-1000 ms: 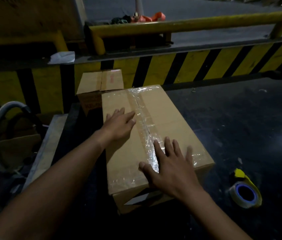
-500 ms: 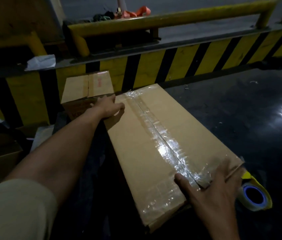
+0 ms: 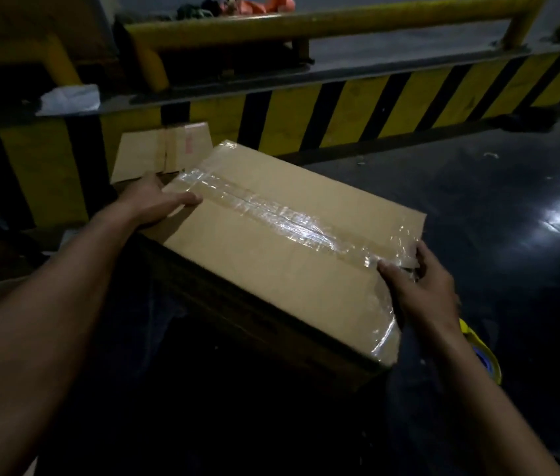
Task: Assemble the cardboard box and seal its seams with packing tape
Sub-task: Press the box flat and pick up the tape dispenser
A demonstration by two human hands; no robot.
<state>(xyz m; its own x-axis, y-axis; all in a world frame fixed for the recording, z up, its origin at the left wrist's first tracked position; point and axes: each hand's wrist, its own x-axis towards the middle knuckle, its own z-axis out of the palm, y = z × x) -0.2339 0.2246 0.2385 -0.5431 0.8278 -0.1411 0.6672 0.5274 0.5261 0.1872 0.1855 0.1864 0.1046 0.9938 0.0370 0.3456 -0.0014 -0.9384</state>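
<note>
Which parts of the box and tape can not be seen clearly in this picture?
- Tape dispenser, head view: mostly hidden behind the right hand's forearm.
- Cardboard box near side: too dark to show any seams.
- Box ends: covered by the left hand and right hand.
- Smaller box: print too blurred.

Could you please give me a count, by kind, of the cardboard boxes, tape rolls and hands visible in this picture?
Cardboard boxes: 2, the taped box and the smaller box behind it.
Tape rolls: 1, the tape roll on the floor.
Hands: 2, the left hand and the right hand, both gripping the taped box.
Total: 5
</note>
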